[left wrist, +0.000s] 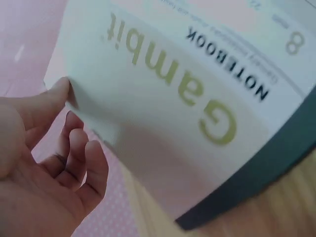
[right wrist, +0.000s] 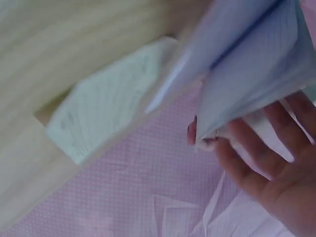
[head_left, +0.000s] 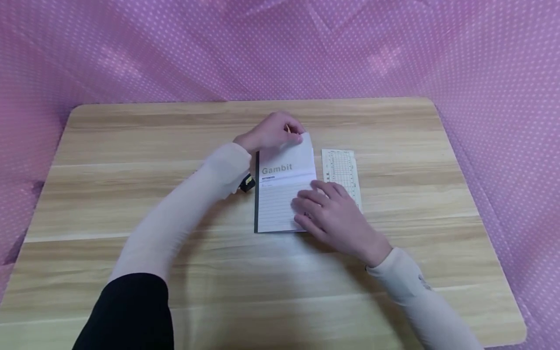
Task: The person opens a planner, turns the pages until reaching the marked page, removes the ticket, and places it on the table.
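A notebook marked "Gambit" lies on the table with its dark spine at the left. My left hand pinches the far right corner of its cover, which is raised; in the left wrist view the thumb presses on the cover while the other fingers curl below. Along the lower right edge, my right hand rests with spread, lightly bent fingers touching the notebook. The right wrist view shows a dark gap between the notebook's leaves above those fingers.
Just right of the notebook lies a pale card printed with a grid, partly covered by the right hand. A small black object sits by the spine, half hidden by the left sleeve. Pink dotted cloth surrounds the wooden table.
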Available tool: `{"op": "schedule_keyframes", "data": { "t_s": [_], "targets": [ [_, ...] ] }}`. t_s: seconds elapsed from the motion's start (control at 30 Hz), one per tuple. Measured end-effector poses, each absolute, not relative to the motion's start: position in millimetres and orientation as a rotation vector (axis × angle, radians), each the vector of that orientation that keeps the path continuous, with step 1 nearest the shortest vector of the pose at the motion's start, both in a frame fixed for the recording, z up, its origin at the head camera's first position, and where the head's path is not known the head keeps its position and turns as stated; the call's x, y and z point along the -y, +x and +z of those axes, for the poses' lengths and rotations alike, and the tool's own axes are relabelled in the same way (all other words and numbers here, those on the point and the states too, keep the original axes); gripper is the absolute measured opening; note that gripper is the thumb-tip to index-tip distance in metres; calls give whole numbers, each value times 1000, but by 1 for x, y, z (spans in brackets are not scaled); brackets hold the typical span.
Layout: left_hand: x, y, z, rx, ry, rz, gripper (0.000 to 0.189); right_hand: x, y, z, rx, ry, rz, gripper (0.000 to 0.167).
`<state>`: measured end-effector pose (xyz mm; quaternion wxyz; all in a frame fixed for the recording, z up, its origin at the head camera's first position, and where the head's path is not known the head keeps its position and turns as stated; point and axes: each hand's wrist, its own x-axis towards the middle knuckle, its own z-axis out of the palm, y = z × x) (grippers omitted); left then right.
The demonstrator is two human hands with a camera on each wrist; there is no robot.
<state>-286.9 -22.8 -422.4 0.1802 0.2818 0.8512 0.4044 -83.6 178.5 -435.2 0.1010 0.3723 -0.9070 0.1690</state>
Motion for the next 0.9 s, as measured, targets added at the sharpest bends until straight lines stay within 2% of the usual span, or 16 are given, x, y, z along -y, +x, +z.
{"op": "schedule_keyframes", "data": {
  "t_s": [0.2,0.4,0.67,0.9],
  "targets": [
    [10,-279,-437,-2451,826,1055,14,-177,-82,-449,2813,1125,375,29],
    [5,-277,-448,-2488,799,951,8,-177,-83,-453,2866,1167,400,30],
    [23,-258,-453,-2643,856,745,40,-175,-86,-457,2907,1194,498,33],
    [77,-208,-440,-2683,832,895,50,-180,-86,-458,2981,1142,517,37]
  ]
}}
